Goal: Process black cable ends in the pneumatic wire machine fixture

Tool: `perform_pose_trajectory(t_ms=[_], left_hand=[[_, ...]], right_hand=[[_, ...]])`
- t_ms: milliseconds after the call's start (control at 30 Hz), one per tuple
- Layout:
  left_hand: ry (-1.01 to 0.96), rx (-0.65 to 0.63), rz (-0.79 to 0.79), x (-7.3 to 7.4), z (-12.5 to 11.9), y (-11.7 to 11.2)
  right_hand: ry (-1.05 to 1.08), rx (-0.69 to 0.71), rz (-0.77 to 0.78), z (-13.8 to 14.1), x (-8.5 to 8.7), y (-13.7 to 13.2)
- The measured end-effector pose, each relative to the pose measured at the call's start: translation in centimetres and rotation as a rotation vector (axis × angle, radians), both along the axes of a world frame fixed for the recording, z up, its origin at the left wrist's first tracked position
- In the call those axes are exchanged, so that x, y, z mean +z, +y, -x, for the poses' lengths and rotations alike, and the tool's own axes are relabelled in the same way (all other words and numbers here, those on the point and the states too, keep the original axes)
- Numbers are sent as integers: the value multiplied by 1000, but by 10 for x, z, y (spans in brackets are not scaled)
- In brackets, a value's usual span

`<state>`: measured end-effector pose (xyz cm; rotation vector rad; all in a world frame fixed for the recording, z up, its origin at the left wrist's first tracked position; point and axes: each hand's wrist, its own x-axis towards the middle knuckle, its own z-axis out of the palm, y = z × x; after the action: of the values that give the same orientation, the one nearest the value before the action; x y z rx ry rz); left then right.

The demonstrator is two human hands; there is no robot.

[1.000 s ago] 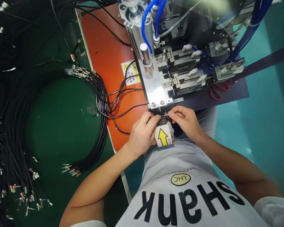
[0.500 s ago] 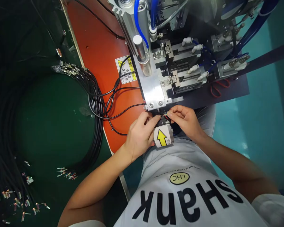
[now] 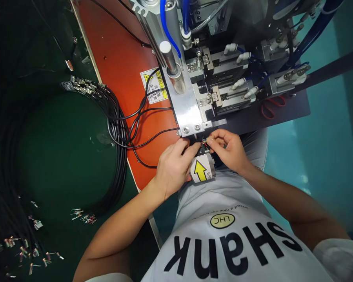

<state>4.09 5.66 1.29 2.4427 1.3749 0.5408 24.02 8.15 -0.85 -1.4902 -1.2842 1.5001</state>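
Thin coloured wires stretch between my two hands at the front end of a metal machine. My left hand is closed on a black cable, which runs in from the left; the part inside the fingers is hidden. From the other side my right hand pinches the wire tips between thumb and finger. Just below the wires sits a rounded metal block with a yellow arrow label, close against my left hand. What lies directly under the fingertips is too small to make out.
A looped bundle of black cables lies across the orange tabletop and the dark green surface on the left. Pneumatic cylinders with blue hoses stand behind my right hand. Red-handled scissors rest on the dark plate.
The view has shifted slightly, so the machine and cables appear a little further left. Both hands keep their hold at the wires, with only slight finger movement.
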Motion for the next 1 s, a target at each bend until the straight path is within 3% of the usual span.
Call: perform_pose_trajectory(t_ms=[100,233,400,500,733,867,1000], left_hand=[[94,60,-13,5,-3,-1],[129,124,9,9,-5,-2],[93,115,21,7,-5,-3],[85,114,16,6,-4,-3],[90,109,14,4,-3,-3],[83,114,17,4,-3,-3],[49,104,38,5,-2,-3]], right_hand=[[-102,14,-64,0,-2,-2],[-52,35,-19,-4,0,-2],[-190,14,-226,-4,10,0],[-227,3,-267,2,7,0],[-23,-68,-50,10,-6,-6],[116,-81,160,10,-2,-3],[119,-22,197,4,3,1]])
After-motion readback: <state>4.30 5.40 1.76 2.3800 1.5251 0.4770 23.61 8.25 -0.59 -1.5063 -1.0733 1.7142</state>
